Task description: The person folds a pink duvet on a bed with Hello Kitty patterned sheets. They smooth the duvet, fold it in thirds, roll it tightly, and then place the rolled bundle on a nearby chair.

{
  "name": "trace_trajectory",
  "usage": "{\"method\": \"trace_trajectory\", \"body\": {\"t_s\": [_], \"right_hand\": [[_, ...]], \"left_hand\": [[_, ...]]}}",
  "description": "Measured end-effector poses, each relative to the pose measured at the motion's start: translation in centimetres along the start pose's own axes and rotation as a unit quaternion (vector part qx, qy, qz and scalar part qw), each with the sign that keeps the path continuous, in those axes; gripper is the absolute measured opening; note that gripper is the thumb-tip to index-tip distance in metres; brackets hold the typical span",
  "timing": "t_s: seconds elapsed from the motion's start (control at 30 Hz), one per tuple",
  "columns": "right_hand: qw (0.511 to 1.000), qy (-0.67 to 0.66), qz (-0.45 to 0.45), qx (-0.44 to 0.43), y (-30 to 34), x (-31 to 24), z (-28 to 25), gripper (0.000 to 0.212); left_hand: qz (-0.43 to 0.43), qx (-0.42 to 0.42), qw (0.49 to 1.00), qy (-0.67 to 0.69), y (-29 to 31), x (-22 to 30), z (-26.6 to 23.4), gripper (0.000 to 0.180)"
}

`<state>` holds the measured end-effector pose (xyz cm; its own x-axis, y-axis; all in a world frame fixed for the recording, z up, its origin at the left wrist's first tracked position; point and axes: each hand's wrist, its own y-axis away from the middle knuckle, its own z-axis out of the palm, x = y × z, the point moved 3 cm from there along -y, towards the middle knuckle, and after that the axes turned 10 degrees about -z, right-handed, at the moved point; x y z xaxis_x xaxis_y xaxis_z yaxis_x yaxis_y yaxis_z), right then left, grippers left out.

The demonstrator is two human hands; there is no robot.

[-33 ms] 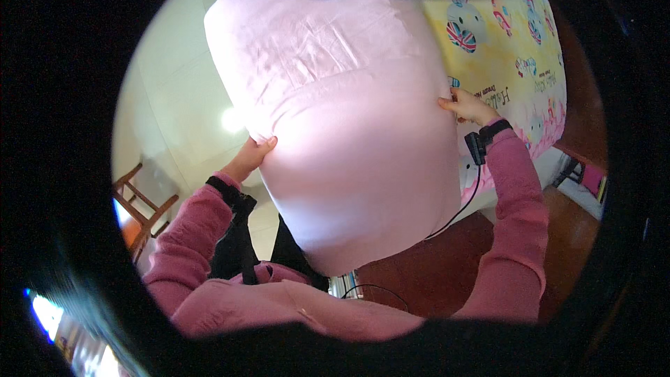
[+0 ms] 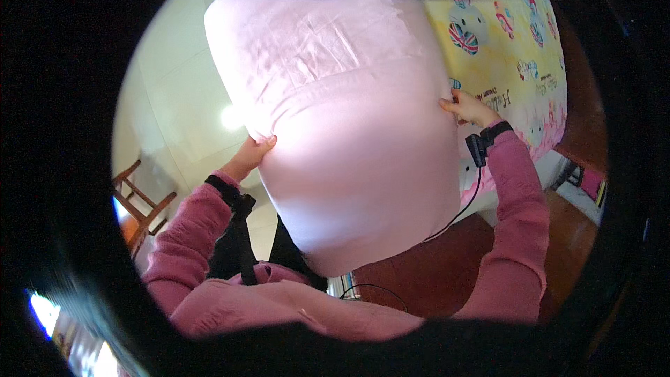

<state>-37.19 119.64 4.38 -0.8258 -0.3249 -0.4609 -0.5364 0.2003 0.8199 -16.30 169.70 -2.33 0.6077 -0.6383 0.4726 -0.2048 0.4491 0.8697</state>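
A large pale pink cloth (image 2: 363, 167) spreads across the middle, smooth on its near part and creased on its far part. A fold line crosses it between the two. Whether it is a single sheet or a padded cover, I cannot tell. My left hand (image 2: 248, 156) grips its left edge, thumb on top and fingers underneath, out of sight. At the right edge, a bit farther away, my right hand (image 2: 472, 108) pinches the cloth between thumb and fingers. The near edge hangs close to my body.
On the right lies a yellow and white bedspread (image 2: 516, 49) with cartoon prints, partly under the pink cloth. A wooden stool (image 2: 143, 213) stands on the pale tiled floor (image 2: 181, 91) at left. A black cable (image 2: 469, 202) runs from my right wristband past the cloth. Dark reddish flooring (image 2: 419, 283) shows below.
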Motion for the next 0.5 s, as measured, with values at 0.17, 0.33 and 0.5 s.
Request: {"method": "trace_trajectory", "body": {"t_s": [0.17, 0.33, 0.5], "right_hand": [[0.997, -0.073, -0.023, -0.033, -2.0, 2.2, -0.3, 0.059], [0.996, -0.092, 0.001, -0.017, -4.5, 4.9, -0.2, 0.056], [0.996, 0.029, -0.066, 0.05, -7.0, 6.9, -0.3, 0.044]], "left_hand": [[0.006, -0.033, 0.999, -0.002, -0.7, 0.5, -0.3, 0.073], [0.033, -0.044, 0.998, 0.028, -2.1, -0.4, -1.2, 0.086], [0.022, -0.011, 0.999, 0.029, -3.7, -1.2, -1.2, 0.085]]}}
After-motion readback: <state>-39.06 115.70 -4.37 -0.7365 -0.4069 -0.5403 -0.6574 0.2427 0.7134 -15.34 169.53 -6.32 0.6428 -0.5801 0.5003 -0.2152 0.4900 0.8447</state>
